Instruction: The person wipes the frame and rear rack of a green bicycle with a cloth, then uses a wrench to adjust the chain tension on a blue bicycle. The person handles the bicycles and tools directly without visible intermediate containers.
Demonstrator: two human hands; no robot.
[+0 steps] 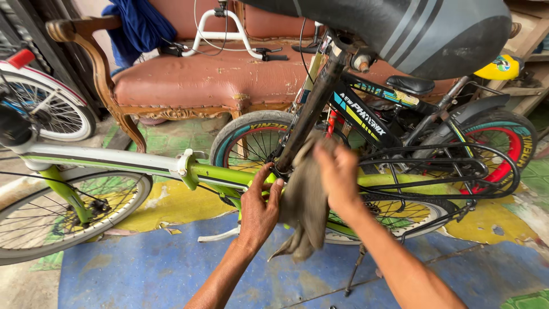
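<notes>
A lime-green and white folding bicycle (114, 157) stands crosswise in front of me, its dark seat post (311, 109) rising to a grey-striped black saddle (423, 28). My left hand (258, 206) grips the green frame tube just left of the seat post's base. My right hand (337, 171) presses a grey-brown rag (306, 206) against the frame at the foot of the seat post; the rag's tail hangs down below the tube. Part of the frame joint is hidden behind the rag and hands.
A black bicycle with red-rimmed rear wheel (503, 143) stands right behind. A worn pink-brown carved sofa (189, 77) at the back holds white handlebars (220, 28) and a blue cloth (137, 26). Another bike wheel (48, 109) is far left. The kickstand (355, 269) rests on blue-yellow flooring.
</notes>
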